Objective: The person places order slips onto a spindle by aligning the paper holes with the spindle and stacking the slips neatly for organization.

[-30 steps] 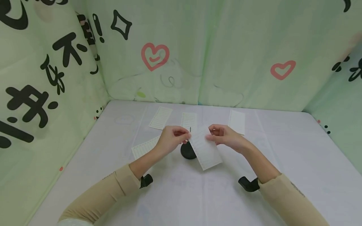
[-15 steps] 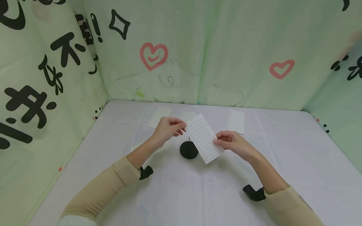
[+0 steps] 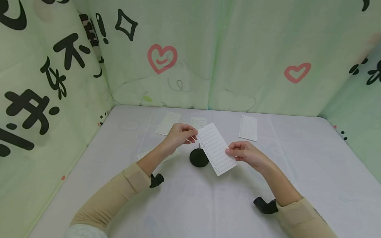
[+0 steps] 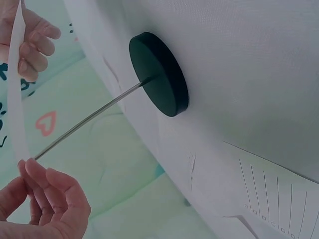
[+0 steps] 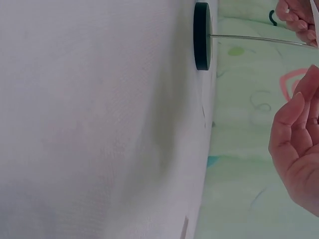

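A white lined sheet of paper (image 3: 216,149) with small checkboxes is held tilted above the table. My left hand (image 3: 181,136) pinches its upper left corner, and my right hand (image 3: 247,153) pinches its right edge. Behind the sheet stands a black round base (image 3: 197,159) with a thin metal rod (image 4: 89,119) rising from it. In the left wrist view the rod's upper end meets the left fingertips and the paper's edge; its tip is hidden. The right wrist view shows the base (image 5: 202,37) standing flat on the table.
Farther back on the white table (image 3: 297,172) lie a left lined sheet (image 3: 168,123), a middle lined sheet (image 3: 198,122) and a right lined sheet (image 3: 248,128). Another sheet (image 3: 144,154) is partly covered by my left forearm. Printed green curtains (image 3: 253,66) surround the table.
The sheet has swung up, and its lined face now shows clearly. My left hand has risen slightly; my right hand has moved down and to the right. The base has stayed put.
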`<state>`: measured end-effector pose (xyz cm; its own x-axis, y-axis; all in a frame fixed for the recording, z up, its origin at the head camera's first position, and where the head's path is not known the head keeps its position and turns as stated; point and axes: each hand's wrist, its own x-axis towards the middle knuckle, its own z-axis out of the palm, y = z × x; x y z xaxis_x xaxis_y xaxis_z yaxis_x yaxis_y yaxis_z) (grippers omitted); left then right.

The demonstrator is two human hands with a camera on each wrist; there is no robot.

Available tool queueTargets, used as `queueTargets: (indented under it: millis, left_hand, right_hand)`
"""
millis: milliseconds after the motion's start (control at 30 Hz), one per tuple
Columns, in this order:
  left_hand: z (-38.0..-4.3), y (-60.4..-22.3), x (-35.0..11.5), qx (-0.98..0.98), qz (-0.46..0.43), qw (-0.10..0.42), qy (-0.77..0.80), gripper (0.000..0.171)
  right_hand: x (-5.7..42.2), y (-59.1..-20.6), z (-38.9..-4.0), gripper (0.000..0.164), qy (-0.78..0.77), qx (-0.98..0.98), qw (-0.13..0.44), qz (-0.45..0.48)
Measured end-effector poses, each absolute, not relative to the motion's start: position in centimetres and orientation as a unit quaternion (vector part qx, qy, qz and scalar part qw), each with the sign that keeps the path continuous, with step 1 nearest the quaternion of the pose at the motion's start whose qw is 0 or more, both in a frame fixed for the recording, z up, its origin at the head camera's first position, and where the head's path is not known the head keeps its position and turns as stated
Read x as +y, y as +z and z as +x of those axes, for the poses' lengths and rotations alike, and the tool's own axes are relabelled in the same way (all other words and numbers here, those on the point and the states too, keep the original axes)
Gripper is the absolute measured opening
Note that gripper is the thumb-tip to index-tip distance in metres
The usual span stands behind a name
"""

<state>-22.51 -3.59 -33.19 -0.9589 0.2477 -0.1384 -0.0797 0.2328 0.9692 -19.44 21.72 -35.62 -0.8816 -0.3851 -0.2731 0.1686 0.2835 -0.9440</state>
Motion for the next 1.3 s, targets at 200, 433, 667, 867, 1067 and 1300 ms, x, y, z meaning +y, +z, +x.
queueTargets:
  millis: [200,433,667,867,1067,1300]
  left_hand:
    - [-22.6,-33.2,-3.4,0.770,0.050,0.142,0.620,0.018]
    - [-22.8,-33.6,-3.3,0.762,0.040,0.145,0.630,0.018]
    - [-23.2,-34.0,-3.3,0.727,0.017,0.175,0.664,0.019]
    - [-23.4,-34.4,-3.2,0.690,-0.009,0.200,0.695,0.020]
    - [-23.4,-34.7,-3.0,0.678,-0.017,0.208,0.704,0.020]
    - [-23.3,-35.1,-2.9,0.681,-0.013,0.214,0.700,0.019]
  right_hand:
    - [21.7,-35.9,-19.5,0.008,-0.604,0.756,0.244,-0.062]
    - [21.6,-36.3,-19.7,0.007,-0.608,0.752,0.249,-0.060]
    - [21.4,-36.0,-19.7,0.008,-0.620,0.737,0.261,-0.065]
    - [21.3,-35.9,-19.7,0.009,-0.633,0.724,0.267,-0.069]
    - [21.2,-36.2,-19.8,0.010,-0.635,0.719,0.273,-0.074]
    - [21.4,-36.6,-20.0,0.012,-0.631,0.720,0.278,-0.076]
